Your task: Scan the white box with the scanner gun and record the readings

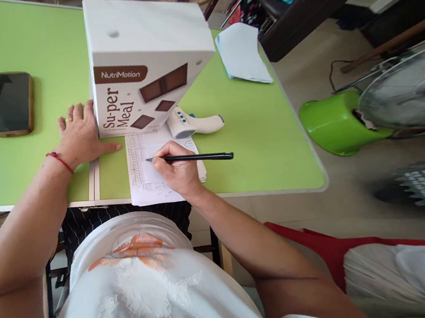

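In my right hand [181, 171] is a black pen [204, 156], pinched between thumb and fingers, its tip over a sheet of paper [149, 188] filled with small handwriting. My left hand [81, 134] lies flat on the green table with fingers spread, the fingertips against the lower left side of a tall white NutriMotion box [150, 73]. That box stands upright just beyond the paper. A white infrared thermometer [200, 124] lies beside the box's right corner, partly over the paper's far edge.
A smartphone [11, 103] with a dark screen lies at left on the green table [258, 148]. Folded white paper [242, 53] rests near the far right edge. On the floor to the right are a green bucket or stool [333, 125] and a fan [418, 90].
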Tool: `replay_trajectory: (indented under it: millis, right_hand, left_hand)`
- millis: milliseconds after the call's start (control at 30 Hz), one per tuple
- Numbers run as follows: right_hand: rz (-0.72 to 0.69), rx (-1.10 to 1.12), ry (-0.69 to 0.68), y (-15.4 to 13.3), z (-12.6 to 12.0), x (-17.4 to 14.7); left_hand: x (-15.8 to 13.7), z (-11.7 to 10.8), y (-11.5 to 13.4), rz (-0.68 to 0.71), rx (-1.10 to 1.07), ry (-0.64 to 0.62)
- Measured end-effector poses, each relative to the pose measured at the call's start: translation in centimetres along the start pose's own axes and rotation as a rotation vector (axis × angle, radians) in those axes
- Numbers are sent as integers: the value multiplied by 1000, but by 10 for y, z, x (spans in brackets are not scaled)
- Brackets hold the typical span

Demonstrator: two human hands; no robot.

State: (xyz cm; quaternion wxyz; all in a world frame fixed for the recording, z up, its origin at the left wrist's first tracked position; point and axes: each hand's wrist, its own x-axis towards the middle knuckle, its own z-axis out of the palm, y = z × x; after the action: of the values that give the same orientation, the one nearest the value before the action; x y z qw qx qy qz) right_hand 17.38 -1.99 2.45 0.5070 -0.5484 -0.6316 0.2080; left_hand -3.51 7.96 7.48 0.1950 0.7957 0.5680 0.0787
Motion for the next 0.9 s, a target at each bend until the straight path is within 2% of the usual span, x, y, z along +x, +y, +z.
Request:
replay_trajectory:
  millis: [200, 467, 900]
  right_hand:
    - [-5, -2, -32, 0, -1, 1]
    - [-64, 18, 28, 2, 1, 0]
    - [-86, -53, -5, 1, 1, -1]
  left_hand:
    - [-1, 0, 2, -16, 27, 2]
    - [-1, -1, 1, -6, 30, 6]
    - [-3, 0, 1, -14, 91, -4]
